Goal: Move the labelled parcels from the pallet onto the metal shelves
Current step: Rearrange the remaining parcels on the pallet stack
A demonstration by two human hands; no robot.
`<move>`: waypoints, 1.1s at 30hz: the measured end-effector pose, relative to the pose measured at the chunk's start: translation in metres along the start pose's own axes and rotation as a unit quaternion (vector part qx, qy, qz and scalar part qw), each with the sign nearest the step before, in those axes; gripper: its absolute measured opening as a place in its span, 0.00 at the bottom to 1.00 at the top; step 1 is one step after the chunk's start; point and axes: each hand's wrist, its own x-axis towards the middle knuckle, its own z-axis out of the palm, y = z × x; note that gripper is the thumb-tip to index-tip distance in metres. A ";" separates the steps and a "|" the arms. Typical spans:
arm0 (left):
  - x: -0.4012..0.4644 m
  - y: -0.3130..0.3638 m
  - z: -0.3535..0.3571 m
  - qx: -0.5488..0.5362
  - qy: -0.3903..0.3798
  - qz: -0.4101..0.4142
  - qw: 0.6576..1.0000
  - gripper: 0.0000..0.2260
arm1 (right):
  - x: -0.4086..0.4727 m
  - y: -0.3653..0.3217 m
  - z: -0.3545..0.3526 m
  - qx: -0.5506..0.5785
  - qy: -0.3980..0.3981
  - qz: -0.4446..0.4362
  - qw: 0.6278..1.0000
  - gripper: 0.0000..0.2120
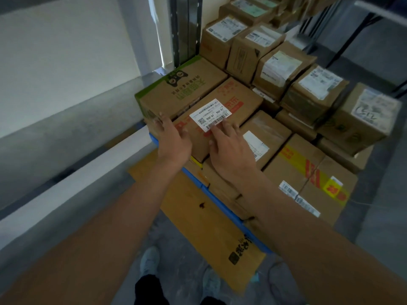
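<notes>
A brown parcel with red print and a white barcode label (222, 102) lies on top of the stack on the blue pallet (222, 208). My left hand (174, 137) reaches to its near left corner with fingers spread and straight. My right hand (229, 148) lies on its near top face, fingertips touching the label's edge. Neither hand grips the box. Behind it sits a parcel with green print (176, 89). Dark metal shelf uprights (187, 29) rise just beyond the stack.
Several more labelled cardboard parcels (308, 89) fill the pallet to the right and back. A flattened cardboard sheet (198, 216) lies on the floor before the pallet, by my feet. A white wall (66, 62) runs along the left.
</notes>
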 end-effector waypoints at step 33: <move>-0.073 -0.005 0.030 -0.084 -0.050 -0.029 0.995 0.37 | -0.041 0.051 -0.017 -0.026 -0.045 0.005 0.999 0.26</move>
